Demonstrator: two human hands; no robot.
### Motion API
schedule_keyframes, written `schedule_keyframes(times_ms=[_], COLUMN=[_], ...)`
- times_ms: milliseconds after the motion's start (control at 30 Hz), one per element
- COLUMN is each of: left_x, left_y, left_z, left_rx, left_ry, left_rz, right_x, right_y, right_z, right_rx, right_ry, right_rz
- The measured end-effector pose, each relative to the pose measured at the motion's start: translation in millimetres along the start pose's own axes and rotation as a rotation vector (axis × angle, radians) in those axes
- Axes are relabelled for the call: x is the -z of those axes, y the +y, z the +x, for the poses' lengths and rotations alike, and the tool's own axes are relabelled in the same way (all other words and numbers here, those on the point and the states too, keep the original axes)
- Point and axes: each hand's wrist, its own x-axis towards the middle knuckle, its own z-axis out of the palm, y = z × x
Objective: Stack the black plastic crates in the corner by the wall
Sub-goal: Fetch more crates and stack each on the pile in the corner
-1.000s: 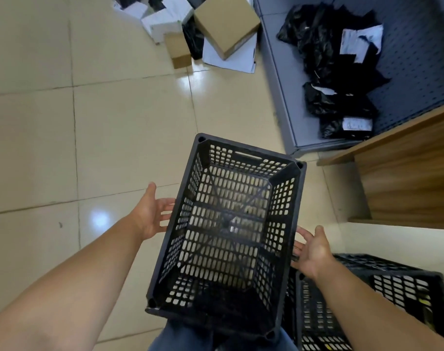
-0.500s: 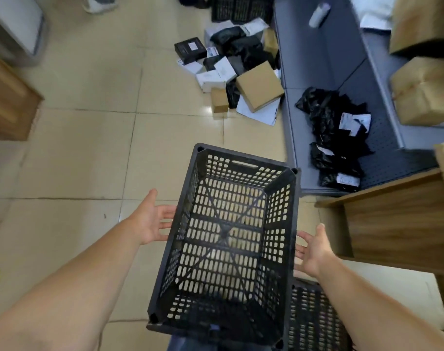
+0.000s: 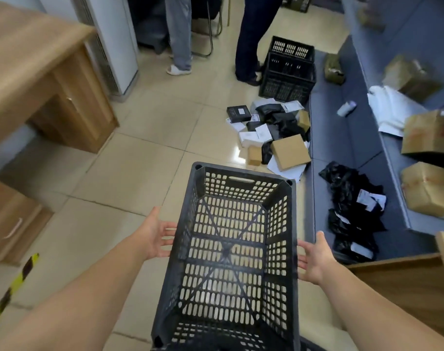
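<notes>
I carry an empty black plastic crate (image 3: 228, 259) in front of me, its open top facing up and its slotted floor showing the tiles below. My left hand (image 3: 155, 236) presses flat against its left wall, fingers spread. My right hand (image 3: 314, 259) presses the right wall the same way. The crate is clamped between both palms. Farther ahead, a stack of black crates (image 3: 288, 72) stands on the floor beside the grey shelving.
Parcels, black bags and cardboard boxes (image 3: 271, 133) litter the floor ahead right. Grey shelving (image 3: 347, 138) with bags and boxes runs along the right. Wooden desks (image 3: 46, 79) stand left. Two people's legs (image 3: 248, 39) stand near the far crates. A wooden counter (image 3: 413, 282) is at right.
My view has tilted up and forward, revealing the room, the far crate stack and two standing people. The crate stays held between my palms; the second crate at lower right has left view.
</notes>
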Motion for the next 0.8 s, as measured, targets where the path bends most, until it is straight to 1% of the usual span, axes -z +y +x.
schedule_keyframes(times_ms=[167, 367, 467, 633, 733, 800], left_x=[42.6, 82.6, 102.2, 127.1, 134.6, 137.4], left_y=[-10.4, -34.6, -53.6, -91.9, -116.7, -133.5], left_z=[-33.4, -70.0, -80.7, -102.1, -121.1, -131.6], left_rx=[-0.039, -0.064, -0.089, -0.124, -0.121, -0.124], left_ry=[0.022, 0.131, 0.221, 0.319, 0.363, 0.423], left_rz=[-0.135, -0.286, -0.373, -0.536, -0.625, -0.689], right_x=[-37.8, -86.0, -110.6, -154.9, -179.2, -196.9], right_y=[-5.2, -4.6, -6.0, -6.8, -5.3, -2.7], right_z=[-24.4, -39.9, -44.6, -52.7, -55.3, -54.4], right_rx=[0.033, 0.039, 0.028, 0.055, 0.031, 0.024], right_ry=[-0.084, -0.217, -0.29, -0.398, -0.464, -0.512], right_rz=[-0.124, -0.282, -0.362, -0.59, -0.706, -0.784])
